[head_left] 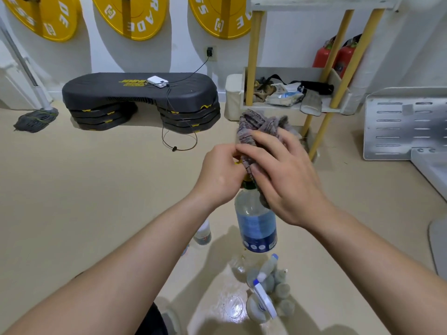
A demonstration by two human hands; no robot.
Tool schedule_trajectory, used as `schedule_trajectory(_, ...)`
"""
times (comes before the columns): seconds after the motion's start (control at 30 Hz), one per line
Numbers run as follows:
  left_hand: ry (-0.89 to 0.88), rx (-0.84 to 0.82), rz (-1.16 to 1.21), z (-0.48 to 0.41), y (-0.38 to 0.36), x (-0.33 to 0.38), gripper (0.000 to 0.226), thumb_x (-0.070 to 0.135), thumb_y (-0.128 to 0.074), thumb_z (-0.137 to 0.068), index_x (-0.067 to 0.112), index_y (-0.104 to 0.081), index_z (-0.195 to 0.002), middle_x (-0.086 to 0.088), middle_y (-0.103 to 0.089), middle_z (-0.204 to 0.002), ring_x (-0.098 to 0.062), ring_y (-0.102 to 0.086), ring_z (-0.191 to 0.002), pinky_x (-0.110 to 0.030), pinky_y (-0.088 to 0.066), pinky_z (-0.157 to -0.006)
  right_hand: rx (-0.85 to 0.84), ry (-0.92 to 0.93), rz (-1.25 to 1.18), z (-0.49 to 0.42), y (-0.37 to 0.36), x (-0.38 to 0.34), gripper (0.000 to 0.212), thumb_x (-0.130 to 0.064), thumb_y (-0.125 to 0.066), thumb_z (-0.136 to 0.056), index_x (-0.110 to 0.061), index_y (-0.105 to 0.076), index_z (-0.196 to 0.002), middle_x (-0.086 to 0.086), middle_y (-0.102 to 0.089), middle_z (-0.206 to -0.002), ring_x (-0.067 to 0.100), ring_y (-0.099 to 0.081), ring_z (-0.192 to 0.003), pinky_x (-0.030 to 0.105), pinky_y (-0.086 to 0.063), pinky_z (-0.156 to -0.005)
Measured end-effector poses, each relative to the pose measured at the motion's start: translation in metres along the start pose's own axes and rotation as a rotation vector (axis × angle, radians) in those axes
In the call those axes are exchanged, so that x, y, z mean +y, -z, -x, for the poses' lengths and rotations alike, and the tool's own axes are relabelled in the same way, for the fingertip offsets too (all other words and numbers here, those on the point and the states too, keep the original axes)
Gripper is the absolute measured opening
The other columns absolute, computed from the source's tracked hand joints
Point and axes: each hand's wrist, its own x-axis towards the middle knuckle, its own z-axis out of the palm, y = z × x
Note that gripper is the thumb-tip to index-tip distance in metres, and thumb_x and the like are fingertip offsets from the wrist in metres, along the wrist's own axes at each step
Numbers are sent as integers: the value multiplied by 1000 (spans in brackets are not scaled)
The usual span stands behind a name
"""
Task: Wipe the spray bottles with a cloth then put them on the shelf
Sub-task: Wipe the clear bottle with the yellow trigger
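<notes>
Spray bottle (257, 226) top hidden under cloth (254, 128)

The bottle (256, 221) is clear, with a blue label round its lower body and a green-yellow neck. It hangs upright in the air, gripped at the top by the left hand (219, 175). The cloth (254, 126), a mottled grey-purple rag, is bunched over its head (hidden underneath) and held there by the right hand (285, 175). On the floor (96, 189) below are a small bottle (202, 234), a white-and-blue sprayer (264, 302) and a second sprayer (268, 264) just beyond it. The shelf (253, 56), yellow-legged with pale trays, stands behind.
</notes>
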Motion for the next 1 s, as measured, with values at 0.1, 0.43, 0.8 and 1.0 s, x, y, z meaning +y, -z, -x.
schedule_trajectory(0.1, -66, -66, -59, 5, -7, 5, 22, 23, -56, -74, 13, -73, -86, -10, -71, -75, -36, -69, -78, -50, -61, -66, 48, 6, 12, 2, 4, 13, 37, -31, -39, -103, -17, -63, -129, 8, -58, -124, 34, -49, -105, 45, -43, -93)
schedule_trajectory(0.43, -123, -138, -202, 13, -18, 17, 18, 25, -66, -92, 13, -71, -79, -2, -69, -67, -22, -66, -71, -45, -59, -68, 113, -320, 84, -10, 4, 13, 28, -34, -35, -95, -21, -38, -71, -5, -38, -58, 28, -36, -54, 32, -25, -54)
schedule_trajectory(0.8, 252, -211, 79, 23, -28, -5, 52, 25, -91, -70, 16, -63, -113, -5, -71, -102, -18, -70, -91, -35, -58, -89, -70, -720, 180, -20, 6, 27, 53, -45, -29, -104, -11, -67, -87, 22, -69, -93, 46, -62, -91, 40, -37, -69)
schedule_trajectory(1.0, 198, -12, -10, 22, -44, -18, 44, 44, -90, -65, 17, -74, -95, -1, -74, -84, -19, -69, -80, -41, -58, -79, -31, -616, 41, -27, 8, 27, 48, -40, -35, -104, -16, -51, -65, 9, -54, -65, 39, -58, -73, 36, -33, -61)
